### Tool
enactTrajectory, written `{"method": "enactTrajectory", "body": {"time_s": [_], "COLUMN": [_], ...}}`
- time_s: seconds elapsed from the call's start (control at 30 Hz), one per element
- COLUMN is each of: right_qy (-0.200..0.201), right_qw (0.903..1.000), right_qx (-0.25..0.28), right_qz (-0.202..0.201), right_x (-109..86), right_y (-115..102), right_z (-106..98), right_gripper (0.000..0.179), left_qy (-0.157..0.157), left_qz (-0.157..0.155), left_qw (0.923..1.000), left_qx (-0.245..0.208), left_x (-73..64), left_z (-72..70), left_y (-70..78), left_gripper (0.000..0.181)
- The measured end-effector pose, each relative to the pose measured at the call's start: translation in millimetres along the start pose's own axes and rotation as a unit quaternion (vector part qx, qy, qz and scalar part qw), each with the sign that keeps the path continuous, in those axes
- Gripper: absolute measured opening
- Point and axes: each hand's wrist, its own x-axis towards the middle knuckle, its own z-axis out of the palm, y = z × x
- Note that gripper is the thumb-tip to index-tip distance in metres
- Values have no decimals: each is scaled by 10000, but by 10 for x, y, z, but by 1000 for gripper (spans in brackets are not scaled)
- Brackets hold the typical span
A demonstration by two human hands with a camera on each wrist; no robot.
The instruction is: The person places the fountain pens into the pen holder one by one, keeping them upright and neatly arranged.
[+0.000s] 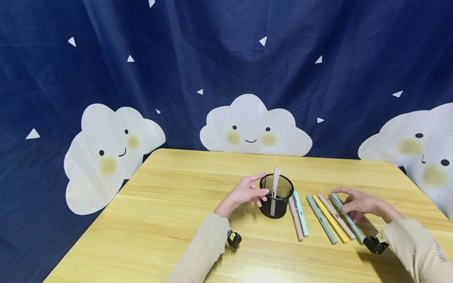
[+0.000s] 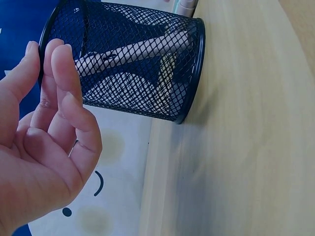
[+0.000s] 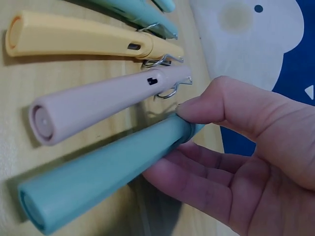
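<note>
Dark blue cloth printed with white clouds (image 1: 255, 129) is hung behind the wooden tabletop (image 1: 170, 204). Near the middle of the tabletop, a black mesh pen holder (image 1: 276, 195) is stood upright with one pink pen (image 1: 275, 184) inside. The left hand (image 1: 245, 192) is held just beside the holder, fingers relaxed and gripping nothing. Toward the right edge, the outermost teal pen (image 3: 103, 169) of a row is pinched by the right hand (image 1: 357, 203), beside another pink pen (image 3: 98, 105) and a yellow pen (image 3: 83, 37).

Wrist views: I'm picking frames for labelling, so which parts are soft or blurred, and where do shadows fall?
Left wrist view: the left hand up close is soft, the mesh pen holder sharper. Right wrist view: the teal pen blurs toward its near end and casts a dark shadow on the table. Head view: even light, edges curve.
</note>
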Motion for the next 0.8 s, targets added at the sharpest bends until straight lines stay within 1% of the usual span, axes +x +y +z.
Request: {"method": "enactTrajectory", "body": {"time_s": [0.2, 0.3, 0.43, 0.57, 0.63, 0.8], "right_qy": [15, 27, 80, 126, 123, 87], "right_qw": [9999, 9999, 9996, 9981, 9970, 9929], "right_qx": [-107, -39, 207, 497, 596, 892], "right_qz": [-52, -117, -201, -344, -476, -785], "right_x": [-8, -13, -19, -30, -36, -41], "right_y": [-38, -38, -29, -23, -23, -34], "right_z": [-15, -23, -32, -43, -46, -41], "right_gripper": [63, 64, 65, 55, 51, 54], "left_qy": [3, 9, 14, 7, 2, 5], "left_qz": [-9, -30, -21, -31, -31, -3], "left_qw": [10000, 10000, 10000, 10000, 10000, 10000], "left_qx": [34, 22, 16, -1, -16, 23], "left_x": [0, 1, -8, -13, -12, -6], "left_z": [-6, -5, -1, 1, 0, -3], "left_y": [-8, -9, 0, 8, 7, 5], "left_gripper": [67, 67, 66, 66, 66, 66]}}
